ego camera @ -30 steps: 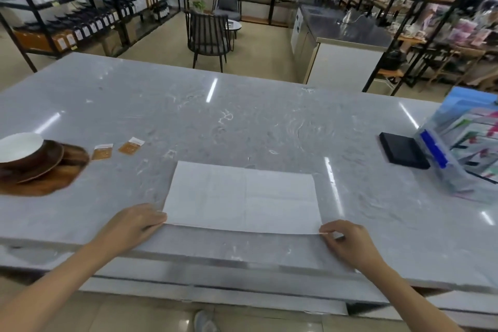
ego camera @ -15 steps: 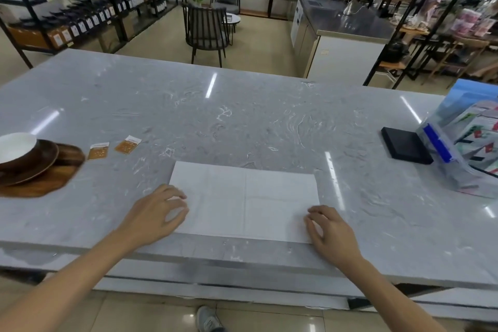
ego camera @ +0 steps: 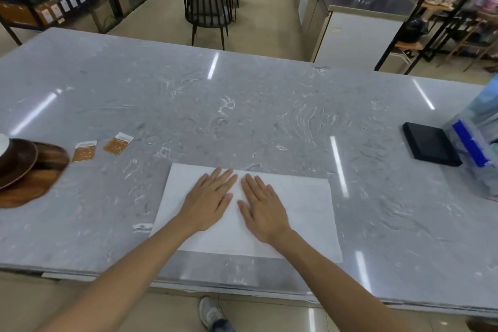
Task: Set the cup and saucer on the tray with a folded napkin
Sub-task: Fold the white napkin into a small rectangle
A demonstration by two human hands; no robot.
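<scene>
One napkin (ego camera: 301,207) under two flat hands (ego camera: 237,203)

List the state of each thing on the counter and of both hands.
napkin: flat on the counter, under both palms
left hand: open, pressed flat
right hand: open, pressed flat
saucer: on the wooden tray
wooden tray: at far left
packets: lying flat

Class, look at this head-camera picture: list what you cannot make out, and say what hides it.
- Cup, head view: cut off by the left edge; only a white sliver shows on the saucer.
- Napkin middle: covered by the left hand and right hand lying flat.
- Two small packets: print too small to read.
- Plastic box: cut by the right edge, blurred.
</scene>
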